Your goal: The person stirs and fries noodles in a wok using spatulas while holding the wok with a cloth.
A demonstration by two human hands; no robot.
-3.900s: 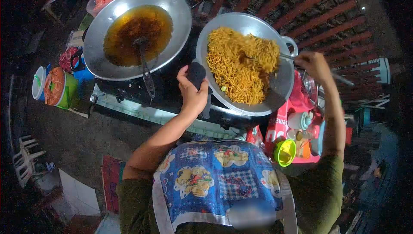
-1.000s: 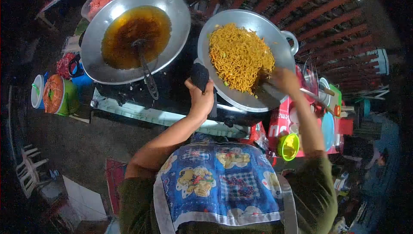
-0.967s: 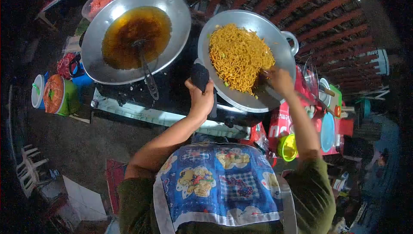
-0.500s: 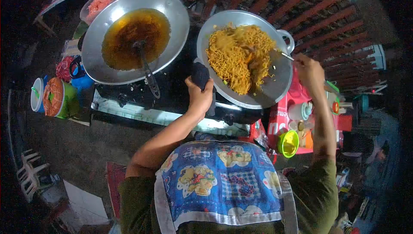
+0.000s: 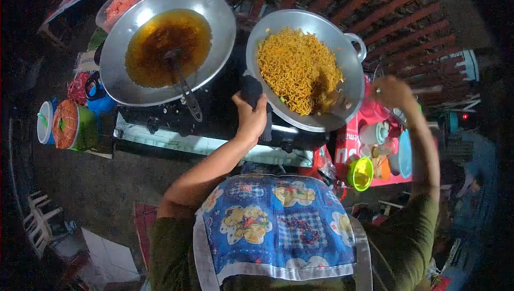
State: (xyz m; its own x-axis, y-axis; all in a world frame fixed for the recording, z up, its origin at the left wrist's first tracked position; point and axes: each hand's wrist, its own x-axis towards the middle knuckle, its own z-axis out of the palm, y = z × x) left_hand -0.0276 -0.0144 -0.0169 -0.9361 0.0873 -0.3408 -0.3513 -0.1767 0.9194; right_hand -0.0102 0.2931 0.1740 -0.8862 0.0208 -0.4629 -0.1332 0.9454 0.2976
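Observation:
My left hand [image 5: 250, 117] is closed round a dark cloth [image 5: 251, 92] at the near left edge of the right wok [image 5: 350, 95]. Yellow-brown noodles [image 5: 294, 66] lie heaped inside that wok, with a darker hollow at their right side. My right hand [image 5: 393, 94], blurred by motion, is closed just beyond the wok's right rim on the handle of a utensil, whose far end is smeared and points at the noodles. Left of it stands a second wok [image 5: 119, 71] holding dark golden oil [image 5: 168, 44], and a slotted spatula [image 5: 184, 88] rests in it.
Both woks sit on a black stove [image 5: 214, 122]. To the right, a red cloth [image 5: 350, 137] bears a green cup [image 5: 360, 174], jars and a blue lid [image 5: 405, 154]. Tubs [image 5: 85, 125] and a bowl of pink-orange food [image 5: 122, 3] stand at the left.
The noodles were turned and spread, and now sit in a fuller heap. My right hand has moved from over the wok to beyond its right rim. My left hand has kept its hold on the cloth.

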